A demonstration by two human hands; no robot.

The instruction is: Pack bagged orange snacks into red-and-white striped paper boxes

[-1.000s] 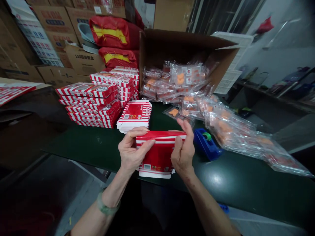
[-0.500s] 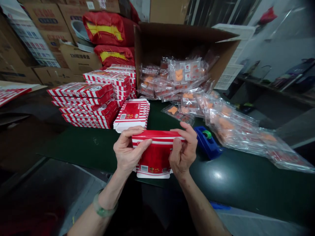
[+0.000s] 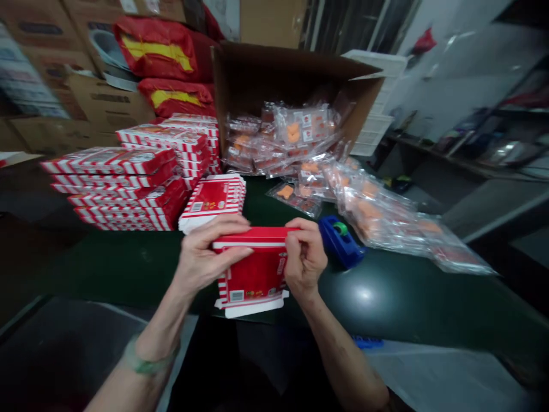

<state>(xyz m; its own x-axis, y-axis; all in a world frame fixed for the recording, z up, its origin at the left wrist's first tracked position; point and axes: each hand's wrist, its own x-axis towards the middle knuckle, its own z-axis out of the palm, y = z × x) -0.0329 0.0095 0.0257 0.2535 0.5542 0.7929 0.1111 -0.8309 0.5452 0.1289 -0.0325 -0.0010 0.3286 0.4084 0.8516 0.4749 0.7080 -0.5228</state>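
Both hands grip a red box with red-and-white striped edges (image 3: 254,273), held upright above the near edge of the dark green table (image 3: 407,297). My left hand (image 3: 205,258) wraps the box's left end, thumb across the front and fingers over the top. My right hand (image 3: 303,256) is curled round the right end, fingers pressed on the upper corner. A white flap sticks out at the bottom of the box.
Just behind lies a stack of flat box blanks (image 3: 213,200); stacks of filled striped boxes (image 3: 124,183) stand to the left. A blue tape dispenser (image 3: 341,243) sits right of my hands. Clear packets of orange pieces (image 3: 369,209) spill from a tipped cardboard carton (image 3: 295,74).
The view has swung, shifting everything leftward. My right fingers have curled in from the box's top edge to its right corner. The box stays in both hands, slightly tilted.
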